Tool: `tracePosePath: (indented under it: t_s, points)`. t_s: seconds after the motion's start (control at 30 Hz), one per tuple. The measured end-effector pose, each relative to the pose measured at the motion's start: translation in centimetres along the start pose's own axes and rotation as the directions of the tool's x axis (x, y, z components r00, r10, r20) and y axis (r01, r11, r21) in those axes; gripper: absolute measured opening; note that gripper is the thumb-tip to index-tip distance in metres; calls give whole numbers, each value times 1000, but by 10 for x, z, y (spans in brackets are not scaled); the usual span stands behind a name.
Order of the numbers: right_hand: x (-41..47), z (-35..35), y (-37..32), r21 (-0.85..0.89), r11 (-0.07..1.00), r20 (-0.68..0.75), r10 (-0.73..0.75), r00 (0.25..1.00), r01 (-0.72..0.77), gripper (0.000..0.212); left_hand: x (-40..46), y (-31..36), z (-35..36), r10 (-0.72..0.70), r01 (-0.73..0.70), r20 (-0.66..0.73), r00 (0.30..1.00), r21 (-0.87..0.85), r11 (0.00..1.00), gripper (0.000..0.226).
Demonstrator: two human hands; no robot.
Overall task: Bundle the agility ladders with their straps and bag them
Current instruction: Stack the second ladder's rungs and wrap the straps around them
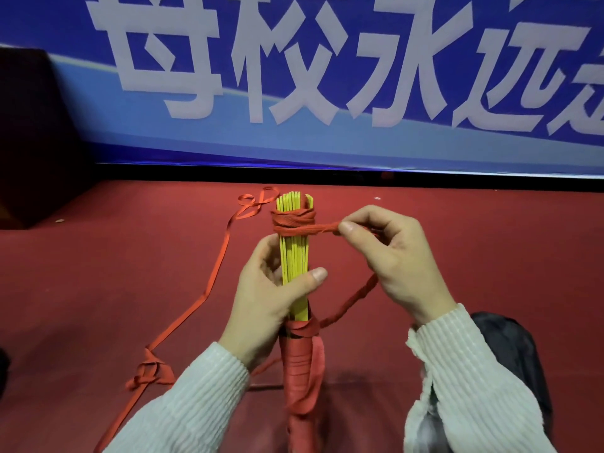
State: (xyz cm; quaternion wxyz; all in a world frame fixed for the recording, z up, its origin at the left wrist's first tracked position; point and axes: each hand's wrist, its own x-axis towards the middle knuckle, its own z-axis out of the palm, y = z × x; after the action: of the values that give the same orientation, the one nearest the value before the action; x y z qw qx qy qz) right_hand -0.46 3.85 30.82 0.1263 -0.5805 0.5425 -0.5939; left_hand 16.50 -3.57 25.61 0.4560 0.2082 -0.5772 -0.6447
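While the left hand (271, 289) grips the bundle of yellow ladder rungs (294, 256) around its middle, thumb across the front and fingers curled behind, the right hand (389, 256) pinches the red strap (313, 227) between thumb and forefinger, just to the right of the bundle's upper end.

Bundle: flat yellow slats stacked side by side, held roughly upright above the red carpet (98, 289), top end pointing away from the person. Several turns of red strap circle the slats near the top (294, 219). From those turns the strap runs taut to the right into the pinching fingers. A further length drops from under the right hand, slack, back to the lower part of the bundle (353, 299).

Lower end of bundle: wrapped in more red strap, with a loose flap hanging at the right side (315, 364). How that wrap is fastened cannot be told.

Carpet, left of bundle: a second long run of red strap (209, 282) lies loose, curling near the bundle top and ending in a knotted tangle (150, 371) near the left sleeve (183, 407).

Both sleeves are pale ribbed knit. A dark fabric object (510, 348) sits beside the right sleeve; whether it is the bag cannot be told.

Background: blue banner (327, 76) with large white characters, standing behind the carpet.
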Motion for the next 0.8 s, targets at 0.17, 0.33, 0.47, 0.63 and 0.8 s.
tracePosePath:
  t_s: [0.17,0.33,0.47,0.63,0.8]
  points:
    - [1,11,3,191,981,-30,45,999,-39,5,-1,3,-2,-8,20,116,993,-110,994,72]
    - [-4,19,0,527,803,304,130,944,-280,41,-1,-4,-5,-107,159,288,952,-164,973,62]
    - [-1,28,-6,539,829,82,128,988,-152,40,4,-2,0,-147,218,284,948,-238,946,59]
    - [3,26,-1,302,953,-289,111,951,-20,42,-8,-37,0,-97,31,-327,940,-201,979,63]
    - [19,26,-10,157,988,-486,82,870,-5,34,-32,-66,10,45,-18,-142,989,183,983,69]
